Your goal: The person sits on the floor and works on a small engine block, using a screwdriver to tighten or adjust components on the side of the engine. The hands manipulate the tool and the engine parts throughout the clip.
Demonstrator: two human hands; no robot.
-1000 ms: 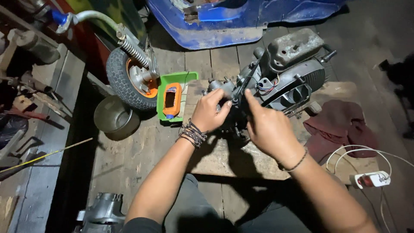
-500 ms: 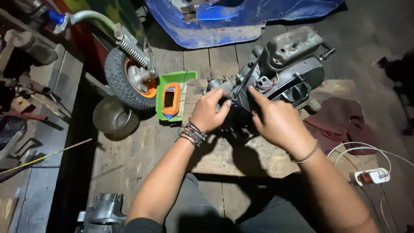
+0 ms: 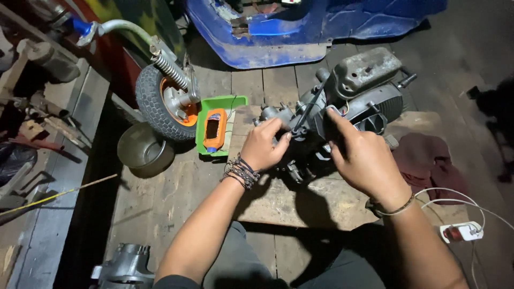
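A grey scooter engine lies on a wooden board on the plank floor. My left hand, with dark bracelets at the wrist, grips the engine's near left part beside a thin black cable or rod that runs up across it. My right hand is pressed on the engine's front, its fingers curled over the casing. What lies under both palms is hidden.
A small wheel with an orange hub and spring shock stands at the left, beside a green tray holding an orange meter. A metal bowl, blue bodywork, a dark red rag, a white power strip and another casing lie around.
The view has shifted slightly. My right hand has slid a little along the engine's front; my left hand keeps its grip in the same place.
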